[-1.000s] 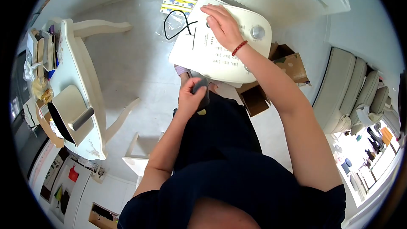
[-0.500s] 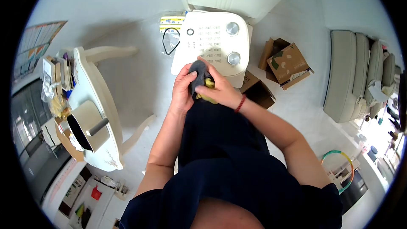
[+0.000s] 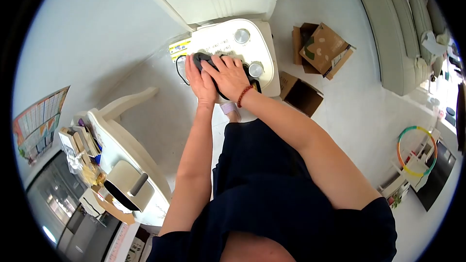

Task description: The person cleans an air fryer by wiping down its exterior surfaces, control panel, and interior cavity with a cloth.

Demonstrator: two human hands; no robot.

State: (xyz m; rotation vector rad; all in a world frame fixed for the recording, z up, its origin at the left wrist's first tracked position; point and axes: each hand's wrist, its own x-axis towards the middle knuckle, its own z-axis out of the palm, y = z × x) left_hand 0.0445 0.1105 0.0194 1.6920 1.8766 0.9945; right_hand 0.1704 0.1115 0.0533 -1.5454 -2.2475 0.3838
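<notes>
A dark grey cloth (image 3: 201, 57), sock-like in look, lies on top of the white appliance (image 3: 263, 48) with two silver knobs. My left hand (image 3: 201, 86) is closed on its left part, fingers pointing away from me. Over the middle of the cloth, my right hand (image 3: 230, 77) grips it with fingers bent and slightly apart. More dark material and a small yellow patch show just right of my right hand. Much of the cloth is hidden beneath both hands. A red bead bracelet (image 3: 244, 96) circles my right wrist.
Two cardboard boxes stand to the right, one open-topped (image 3: 302, 95) and one printed (image 3: 326, 44). A yellow-and-white packet (image 3: 179, 48) is left of the appliance. The white table (image 3: 127, 138) is at left, the grey sofa (image 3: 388, 34) at far right.
Both hands have moved from in front of my body onto the appliance top, bringing the grey cloth along. The yellow part is now mostly covered. My view has turned and shifted.
</notes>
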